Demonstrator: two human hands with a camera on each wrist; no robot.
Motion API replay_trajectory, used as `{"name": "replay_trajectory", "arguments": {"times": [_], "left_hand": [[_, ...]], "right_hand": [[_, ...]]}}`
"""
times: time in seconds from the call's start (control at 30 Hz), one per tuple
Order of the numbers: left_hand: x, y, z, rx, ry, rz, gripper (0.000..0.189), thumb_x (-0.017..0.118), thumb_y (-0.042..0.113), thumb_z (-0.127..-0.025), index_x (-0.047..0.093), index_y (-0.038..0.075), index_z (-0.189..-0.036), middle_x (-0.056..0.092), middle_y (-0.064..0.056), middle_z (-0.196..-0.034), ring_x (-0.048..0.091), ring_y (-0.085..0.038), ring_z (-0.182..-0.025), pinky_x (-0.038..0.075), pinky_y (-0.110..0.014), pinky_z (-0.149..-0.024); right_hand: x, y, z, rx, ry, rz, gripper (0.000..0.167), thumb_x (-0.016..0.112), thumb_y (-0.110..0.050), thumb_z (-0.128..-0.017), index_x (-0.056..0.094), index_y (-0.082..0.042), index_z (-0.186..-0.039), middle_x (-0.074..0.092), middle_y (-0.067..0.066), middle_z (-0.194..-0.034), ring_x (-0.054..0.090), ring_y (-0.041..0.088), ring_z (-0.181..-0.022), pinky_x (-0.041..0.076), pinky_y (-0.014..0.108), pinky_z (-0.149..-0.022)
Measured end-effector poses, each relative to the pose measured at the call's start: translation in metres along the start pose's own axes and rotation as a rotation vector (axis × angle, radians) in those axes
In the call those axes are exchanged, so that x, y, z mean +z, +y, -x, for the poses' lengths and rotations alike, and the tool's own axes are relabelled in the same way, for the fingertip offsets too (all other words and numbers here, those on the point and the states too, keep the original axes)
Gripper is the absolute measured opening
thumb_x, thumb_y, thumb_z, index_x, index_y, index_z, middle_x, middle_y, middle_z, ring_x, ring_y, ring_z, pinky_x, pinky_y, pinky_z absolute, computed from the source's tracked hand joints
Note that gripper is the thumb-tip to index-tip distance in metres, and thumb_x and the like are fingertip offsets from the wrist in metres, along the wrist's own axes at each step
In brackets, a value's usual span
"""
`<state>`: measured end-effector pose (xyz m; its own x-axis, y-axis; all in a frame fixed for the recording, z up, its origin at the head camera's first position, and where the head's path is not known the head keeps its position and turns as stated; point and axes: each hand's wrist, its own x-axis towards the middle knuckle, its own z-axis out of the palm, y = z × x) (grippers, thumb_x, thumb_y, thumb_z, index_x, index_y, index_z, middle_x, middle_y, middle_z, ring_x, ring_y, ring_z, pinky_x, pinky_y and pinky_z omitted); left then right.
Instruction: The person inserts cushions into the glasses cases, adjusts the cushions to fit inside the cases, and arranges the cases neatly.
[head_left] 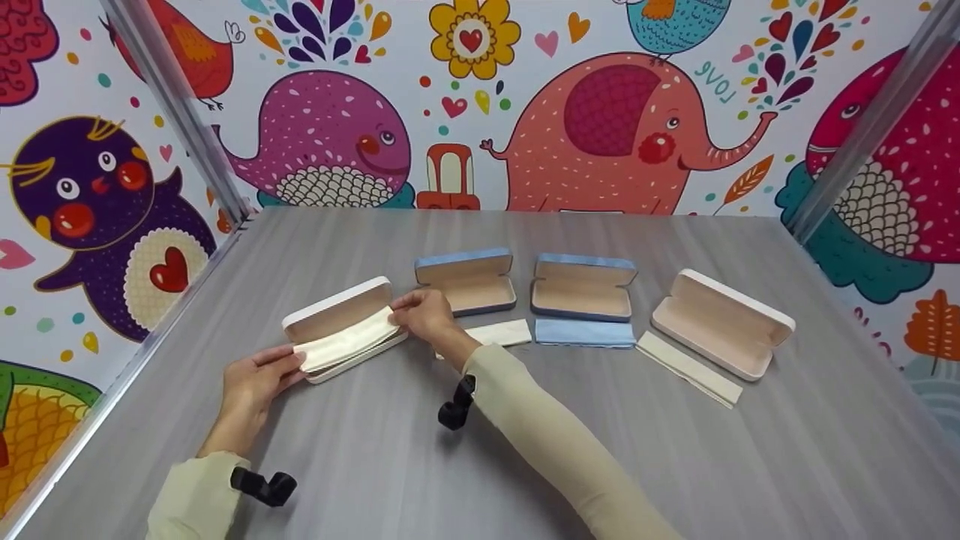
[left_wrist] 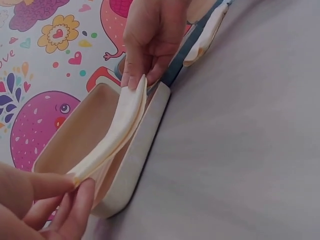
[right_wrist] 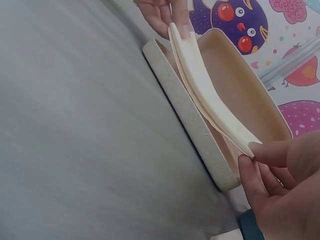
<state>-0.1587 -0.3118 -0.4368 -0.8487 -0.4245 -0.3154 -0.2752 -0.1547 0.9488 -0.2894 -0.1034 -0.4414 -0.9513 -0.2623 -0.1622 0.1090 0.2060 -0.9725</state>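
Note:
A folded cream cloth (head_left: 346, 341) is stretched between both hands over an open white glasses case (head_left: 337, 306) at the left of the table. My left hand (head_left: 257, 379) pinches the cloth's left end between thumb and fingers. At the other end, my right hand (head_left: 429, 313) pinches the cloth near the case's right corner. In the left wrist view the cloth (left_wrist: 112, 131) sags slightly above the case's bottom half (left_wrist: 142, 155). The right wrist view shows the folded layers of the cloth (right_wrist: 207, 92) parting a little along one edge.
Two open blue cases (head_left: 480, 291) (head_left: 583, 289) and another open white case (head_left: 720, 322) stand to the right. Before them lie a cream cloth (head_left: 502, 333), a blue cloth (head_left: 585, 334) and another cream cloth (head_left: 688, 369). Printed panels surround the grey table (head_left: 420, 465).

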Motion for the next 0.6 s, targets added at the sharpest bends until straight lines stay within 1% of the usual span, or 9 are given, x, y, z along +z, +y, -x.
{"name": "replay_trajectory", "arguments": {"times": [0.07,0.2,0.4,0.6], "left_hand": [[0.0008,-0.0001,-0.0003,0.011,0.015,-0.010,0.030,0.073,-0.004,-0.086,0.066,-0.009,-0.114,0.069,0.007,-0.077,0.069,-0.003,-0.068,0.060,-0.019,-0.068],[0.0022,-0.0004,-0.0010,0.018,0.026,-0.026,0.027,0.074,-0.005,-0.085,0.067,-0.009,-0.111,0.070,0.005,-0.075,0.069,-0.004,-0.064,0.060,-0.019,-0.067],[0.0024,0.0003,-0.0028,0.015,0.029,-0.067,0.018,0.072,-0.004,-0.086,0.071,-0.006,-0.104,0.067,0.008,-0.069,0.068,-0.003,-0.060,0.059,-0.018,-0.063],[0.0030,-0.0010,-0.0052,0.026,0.035,-0.102,0.015,0.072,-0.004,-0.087,0.073,-0.007,-0.101,0.069,0.009,-0.068,0.067,-0.003,-0.060,0.059,-0.018,-0.061]], "right_hand": [[0.0005,0.0012,-0.0008,-0.020,0.012,0.023,0.012,0.075,0.005,-0.083,0.075,0.001,-0.094,0.075,0.010,-0.085,0.057,0.006,-0.058,0.052,0.019,-0.056],[0.0013,0.0027,-0.0014,-0.054,0.036,0.066,0.010,0.075,0.004,-0.084,0.075,0.000,-0.093,0.075,0.009,-0.083,0.057,0.005,-0.058,0.049,0.016,-0.054],[0.0020,0.0040,-0.0017,-0.096,0.067,0.131,0.008,0.074,0.004,-0.084,0.075,-0.001,-0.091,0.074,0.009,-0.082,0.056,0.005,-0.058,0.048,0.015,-0.052],[0.0015,0.0048,-0.0028,-0.140,0.061,0.193,0.008,0.075,0.004,-0.083,0.075,0.001,-0.090,0.075,0.010,-0.083,0.055,0.004,-0.057,0.046,0.014,-0.051]]}}
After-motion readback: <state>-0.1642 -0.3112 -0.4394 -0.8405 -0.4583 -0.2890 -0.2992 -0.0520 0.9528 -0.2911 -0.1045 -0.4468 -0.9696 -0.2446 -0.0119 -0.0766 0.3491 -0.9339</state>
